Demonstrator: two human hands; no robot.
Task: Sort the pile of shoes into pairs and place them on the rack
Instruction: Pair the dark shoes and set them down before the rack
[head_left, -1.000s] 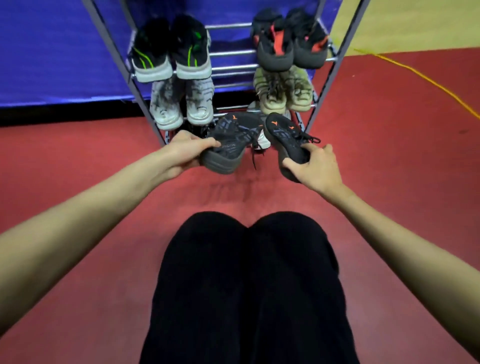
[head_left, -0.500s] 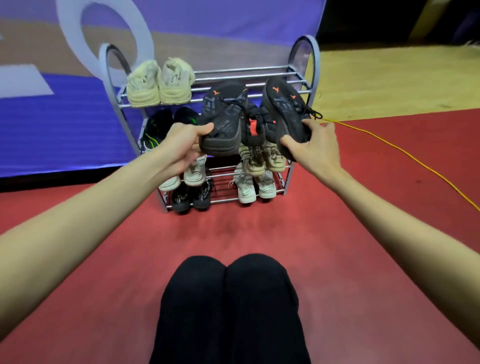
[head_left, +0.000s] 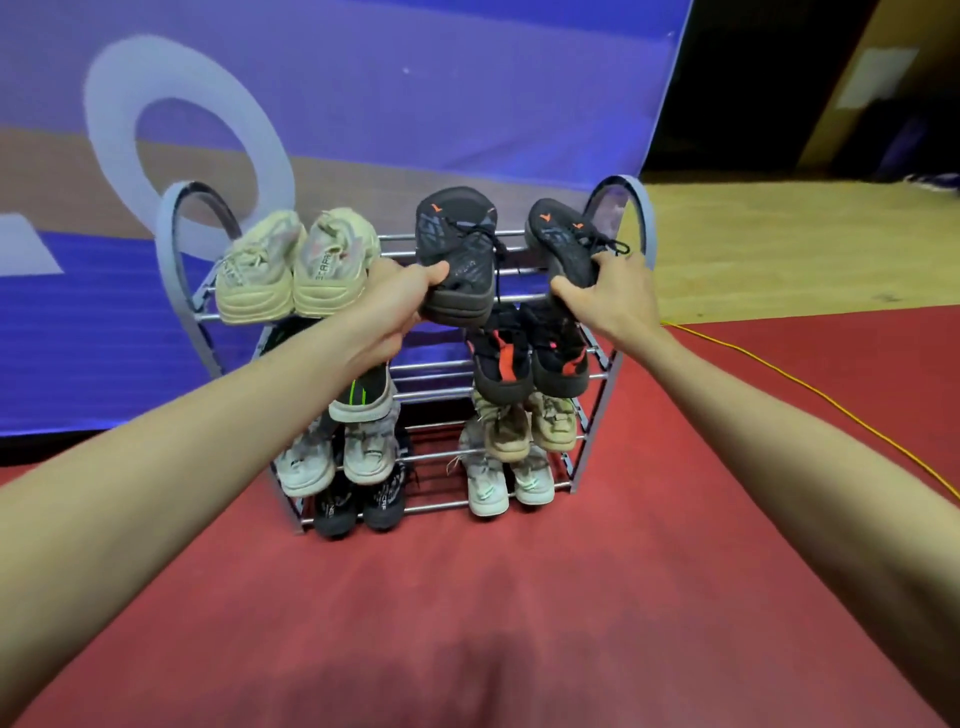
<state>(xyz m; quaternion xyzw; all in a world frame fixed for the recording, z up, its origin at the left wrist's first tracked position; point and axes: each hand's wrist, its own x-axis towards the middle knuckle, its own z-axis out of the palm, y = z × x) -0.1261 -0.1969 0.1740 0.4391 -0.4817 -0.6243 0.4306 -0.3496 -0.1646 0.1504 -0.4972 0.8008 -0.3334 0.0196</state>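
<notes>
Both hands are up at the top tier of the metal shoe rack (head_left: 643, 218), each one clamped around a dark grey sneaker. The left hand (head_left: 387, 306) has its thumb over the heel collar of the left grey sneaker (head_left: 457, 254), fingers wrapped underneath. The right hand (head_left: 608, 296) pinches the right grey sneaker (head_left: 563, 241) by its heel end. Toes point away toward the back of the rack, and the two shoes sit a little apart over the right half of the top shelf — can't tell if the soles are actually touching the bars.

They're a matching pair: charcoal knit-looking uppers, black laces, chunky dark soles, small orange marks near the toe and tongue. There's faint pale lettering on the side of the left one, but it's too blurry to read.

Just to the left on the same tier is a cream sneaker pair (head_left: 296, 265), heels facing the camera, with text up the heel strips — too fuzzy to make out properly. The tier below holds a black-and-red pair (head_left: 524, 358) on the right and a shoe with neon green stripes (head_left: 363, 392) on the left, partly behind the left forearm. Lower down sit tan, white and black pairs.

The rack stands on a red floor (head_left: 467, 597).
</notes>
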